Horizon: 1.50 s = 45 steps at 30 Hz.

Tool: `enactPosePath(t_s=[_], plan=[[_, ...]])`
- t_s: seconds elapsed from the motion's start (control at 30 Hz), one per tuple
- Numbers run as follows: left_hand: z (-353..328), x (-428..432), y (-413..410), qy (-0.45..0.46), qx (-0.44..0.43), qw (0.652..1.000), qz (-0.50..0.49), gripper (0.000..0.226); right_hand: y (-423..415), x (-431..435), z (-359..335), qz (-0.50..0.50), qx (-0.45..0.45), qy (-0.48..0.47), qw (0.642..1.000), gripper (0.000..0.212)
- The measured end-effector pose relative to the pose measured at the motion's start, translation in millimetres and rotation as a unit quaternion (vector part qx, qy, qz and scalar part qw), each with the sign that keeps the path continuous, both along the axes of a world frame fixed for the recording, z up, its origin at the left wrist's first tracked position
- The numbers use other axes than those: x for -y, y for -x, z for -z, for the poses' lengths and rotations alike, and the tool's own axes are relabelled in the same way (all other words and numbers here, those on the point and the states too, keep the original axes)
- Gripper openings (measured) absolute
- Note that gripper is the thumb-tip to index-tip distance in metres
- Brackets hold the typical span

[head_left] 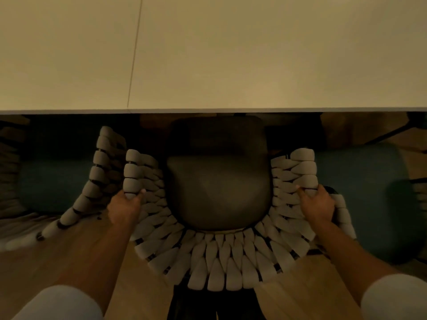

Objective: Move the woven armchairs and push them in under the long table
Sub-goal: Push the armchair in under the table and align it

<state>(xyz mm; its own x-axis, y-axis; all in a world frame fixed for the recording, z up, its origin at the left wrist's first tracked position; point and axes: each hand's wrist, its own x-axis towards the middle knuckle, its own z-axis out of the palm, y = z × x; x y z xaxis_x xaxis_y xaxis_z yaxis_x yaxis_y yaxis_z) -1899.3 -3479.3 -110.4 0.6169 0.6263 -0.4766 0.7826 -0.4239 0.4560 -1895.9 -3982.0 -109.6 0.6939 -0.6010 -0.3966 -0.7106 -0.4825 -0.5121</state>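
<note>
Fingers on both sides are curled over the woven arm rims of the armchair [219,257], so each hand is clamped on it: left hand [126,205] on the left arm, right hand [317,204] on the right, thumbs lying on top of the thick rope weave. Chair sits right in front of the person, dark seat cushion [219,181] with its front end already tucked under the edge of the long table [231,54], while the curved back is well out over the wood floor. What I'd worry about: those raised arms look close to tabletop height, so a straight shove could jam them into the edge, knuckles first. Can't tell the real clearance from up here. Also there's a second woven chair [92,181] just beside the left arm, nearly touching, so if the push drifts left the two weaves could snag or bump. On the right a teal upholstered thing [360,192] sits close too, so not much wiggle room.
</note>
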Motion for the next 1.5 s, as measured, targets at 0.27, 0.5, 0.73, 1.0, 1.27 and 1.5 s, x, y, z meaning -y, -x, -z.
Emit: enactPosePath(t_s=[0.27, 0.5, 0.73, 1.0, 1.27, 1.5], plan=[[18.1, 19.1, -63.0, -0.016, -0.005, 1.000, 0.022, 0.060, -53.6, 19.6, 10.6, -0.014, -0.004, -0.016, 1.000, 0.048], [26.2, 7.0, -102.5, -0.036, -0.026, 0.997, 0.069, 0.069, -73.4, 17.9, 15.4, -0.015, 0.014, -0.025, 0.999, 0.048], [9.0, -4.2, -98.4, 0.005, -0.050, 0.991, 0.123, 0.072, -52.9, 11.0, -2.8, -0.026, -0.034, -0.084, 0.996, 0.061], [-52.9, 21.1, -39.5, -0.012, 0.004, 0.969, 0.245, 0.066, 49.8, 0.9, -62.0, 0.006, -0.099, -0.128, 0.987, 0.082], [-92.3, 114.6, 7.4, 0.070, -0.037, 0.893, 0.444, 0.053, 172.6, -13.6, -113.5, 0.024, -0.122, -0.128, 0.984, 0.059], [-122.7, 236.0, 57.9, 0.124, -0.074, 0.784, 0.604, 0.042, 281.9, 18.0, -142.7, 0.106, -0.047, -0.092, 0.989, 0.037]])
